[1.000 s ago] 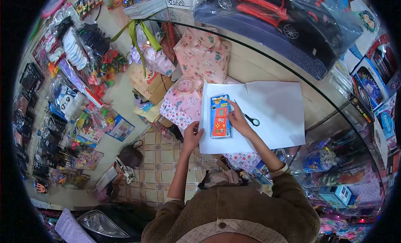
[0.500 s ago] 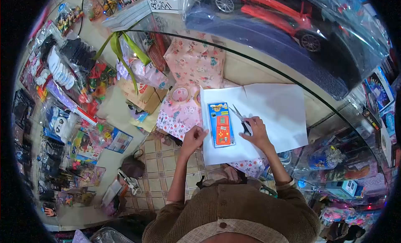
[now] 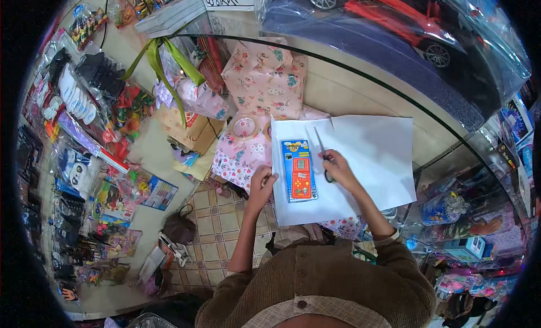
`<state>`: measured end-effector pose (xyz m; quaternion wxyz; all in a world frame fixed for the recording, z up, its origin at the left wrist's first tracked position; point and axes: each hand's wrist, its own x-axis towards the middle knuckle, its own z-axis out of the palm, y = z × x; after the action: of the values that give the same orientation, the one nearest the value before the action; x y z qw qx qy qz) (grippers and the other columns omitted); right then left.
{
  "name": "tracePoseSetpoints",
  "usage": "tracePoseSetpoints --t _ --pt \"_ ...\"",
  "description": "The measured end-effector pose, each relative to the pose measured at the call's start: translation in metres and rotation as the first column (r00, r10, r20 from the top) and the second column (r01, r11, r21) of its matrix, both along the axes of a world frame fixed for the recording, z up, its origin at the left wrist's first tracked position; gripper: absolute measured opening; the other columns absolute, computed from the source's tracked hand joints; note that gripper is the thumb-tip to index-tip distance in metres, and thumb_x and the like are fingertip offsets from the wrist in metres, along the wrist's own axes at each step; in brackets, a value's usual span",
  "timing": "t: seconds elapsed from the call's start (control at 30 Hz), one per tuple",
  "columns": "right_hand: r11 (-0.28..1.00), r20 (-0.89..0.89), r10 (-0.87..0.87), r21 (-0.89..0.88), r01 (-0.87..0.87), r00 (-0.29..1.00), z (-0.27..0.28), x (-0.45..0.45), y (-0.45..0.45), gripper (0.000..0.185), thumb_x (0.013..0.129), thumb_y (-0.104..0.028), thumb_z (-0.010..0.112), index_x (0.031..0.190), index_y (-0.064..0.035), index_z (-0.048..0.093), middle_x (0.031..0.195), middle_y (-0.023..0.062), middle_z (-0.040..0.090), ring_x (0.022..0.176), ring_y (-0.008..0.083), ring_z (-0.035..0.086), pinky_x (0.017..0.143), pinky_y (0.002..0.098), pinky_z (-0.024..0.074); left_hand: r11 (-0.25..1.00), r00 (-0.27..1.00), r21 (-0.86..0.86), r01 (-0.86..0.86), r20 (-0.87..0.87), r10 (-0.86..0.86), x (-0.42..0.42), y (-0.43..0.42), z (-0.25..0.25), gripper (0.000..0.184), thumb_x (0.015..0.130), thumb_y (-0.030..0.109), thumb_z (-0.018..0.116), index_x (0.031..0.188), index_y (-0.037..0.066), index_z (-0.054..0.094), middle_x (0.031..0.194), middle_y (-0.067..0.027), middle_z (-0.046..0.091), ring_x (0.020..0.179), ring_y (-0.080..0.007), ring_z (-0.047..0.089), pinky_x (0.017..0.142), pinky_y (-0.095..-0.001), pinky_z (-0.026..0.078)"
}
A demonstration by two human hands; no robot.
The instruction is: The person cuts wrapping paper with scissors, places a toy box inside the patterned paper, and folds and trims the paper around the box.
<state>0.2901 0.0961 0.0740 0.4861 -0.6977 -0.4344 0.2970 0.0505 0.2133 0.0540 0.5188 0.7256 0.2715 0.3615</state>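
A large sheet of white paper (image 3: 372,159) lies spread out, with a toy handheld game (image 3: 301,171) in blue-and-orange packaging on its left part. My right hand (image 3: 340,169) is closed around the handles of a pair of scissors (image 3: 320,141), just right of the package. The blades point away from me, above the paper. At the sheet's left edge, the fingers of my left hand (image 3: 261,184) are curled and closed on the paper's border; the exact grip is partly hidden.
Pink floral wrapping paper (image 3: 265,80) and a roll of tape (image 3: 244,128) lie beyond my left hand. A curved glass edge (image 3: 360,74) arcs over the far side, with a boxed red toy car (image 3: 394,12) above. Packaged goods (image 3: 79,97) crowd the left.
My right hand has moved slightly left and away from me, and the scissors now point more straight ahead. My left hand has shifted slightly, its fingers curled more tightly at the paper's edge.
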Motion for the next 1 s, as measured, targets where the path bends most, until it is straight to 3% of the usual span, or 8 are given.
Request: tracePoseSetpoints --t 0.1,0.2,0.23,0.37,0.57,0.67,0.77,1.0 --pt "0.997 -0.249 0.040 0.079 -0.021 0.968 -0.024 -0.025 0.011 0.027 0.083 -0.017 0.057 0.103 0.0012 0.054 0.081 0.0064 0.058 0.068 0.0113 0.055 0.058 0.0262 0.0445 0.958 0.998 0.282 -0.044 0.064 0.027 0.016 -0.003 0.004 0.012 0.081 0.003 0.061 0.080 -0.004 0.051 0.128 -0.0139 0.042 0.098 -0.0199 0.051 0.077 -0.0273 0.042" --pt "0.994 -0.285 -0.019 0.100 0.049 0.958 -0.026 -0.034 0.005 0.026 0.084 -0.016 0.057 0.104 0.0009 0.053 0.076 0.0042 0.058 0.060 0.0091 0.052 0.051 0.0243 0.0419 0.982 0.996 0.176 0.076 0.023 -0.081 0.023 -0.007 0.010 0.014 0.082 0.005 0.061 0.079 -0.003 0.051 0.134 -0.0162 0.041 0.103 -0.0230 0.049 0.089 -0.0316 0.039" --pt "0.998 -0.314 0.065 0.042 -0.054 0.947 -0.022 -0.031 0.001 0.023 0.088 -0.007 0.050 0.110 -0.0005 0.050 0.094 0.0038 0.056 0.083 0.0099 0.054 0.074 0.0237 0.0455 0.982 0.991 0.137 0.127 0.035 -0.133 0.027 -0.007 0.004 0.019 0.083 0.009 0.063 0.076 -0.003 0.049 0.143 -0.0201 0.035 0.117 -0.0277 0.047 0.100 -0.0393 0.034" --pt "0.996 -0.387 0.084 0.027 -0.080 0.918 -0.021 -0.030 -0.001 0.026 0.088 -0.005 0.049 0.113 0.0007 0.050 0.095 0.0059 0.058 0.082 0.0112 0.057 0.074 0.0249 0.0481 0.889 0.976 0.404 0.217 -0.080 -0.202 0.037 -0.003 -0.013 0.015 0.089 0.014 0.057 0.090 -0.001 0.051 0.144 -0.0240 0.034 0.137 -0.0355 0.027 0.111 -0.0483 0.019" --pt "0.994 -0.489 0.069 0.111 -0.017 0.870 -0.037 -0.027 0.001 0.029 0.090 -0.005 0.047 0.117 0.0022 0.048 0.097 0.0100 0.058 0.081 0.0146 0.060 0.074 0.0293 0.0517 0.972 0.975 0.075 0.221 -0.020 -0.220 0.035 -0.009 -0.007 0.049 0.095 0.012 0.042 0.140 0.000 0.028 0.147 -0.0229 0.028 0.139 -0.0365 0.019 0.113 -0.0458 0.011" --pt "0.994 -0.515 0.072 0.108 -0.019 0.854 -0.037 -0.025 -0.002 0.029 0.091 -0.008 0.046 0.119 0.0023 0.046 0.100 0.0122 0.058 0.083 0.0162 0.061 0.076 0.0304 0.0524 0.970 0.981 0.153 0.190 -0.054 -0.184 0.036 -0.008 -0.017 0.060 0.094 0.018 0.043 0.145 0.000 0.017 0.149 -0.0249 0.019 0.138 -0.0414 0.016 0.113 -0.0492 0.009" --pt "0.996 -0.584 0.065 0.091 -0.015 0.809 -0.034 -0.023 -0.005 0.030 0.092 -0.011 0.046 0.119 0.0023 0.046 0.103 0.0133 0.058 0.085 0.0175 0.062 0.078 0.0302 0.0520 0.844 0.898 0.510 -0.164 -0.278 0.342 0.034 -0.024 -0.001 0.063 0.093 0.029 0.049 0.142 -0.002 0.025 0.149 -0.0281 0.013 0.139 -0.0444 0.009 0.111 -0.0552 0.006" --pt "0.985 -0.431 0.071 0.170 0.004 0.900 -0.034 -0.032 -0.005 0.028 0.086 -0.006 0.058 0.112 0.0010 0.051 0.098 0.0086 0.061 0.088 0.0154 0.061 0.083 0.0287 0.0491 0.943 0.854 0.320 0.091 -0.512 0.092 0.019 -0.011 -0.009 0.077 0.088 0.048 0.054 0.140 -0.005 0.031 0.149 -0.0301 0.008 0.140 -0.0442 0.002 0.109 -0.0593 0.000"
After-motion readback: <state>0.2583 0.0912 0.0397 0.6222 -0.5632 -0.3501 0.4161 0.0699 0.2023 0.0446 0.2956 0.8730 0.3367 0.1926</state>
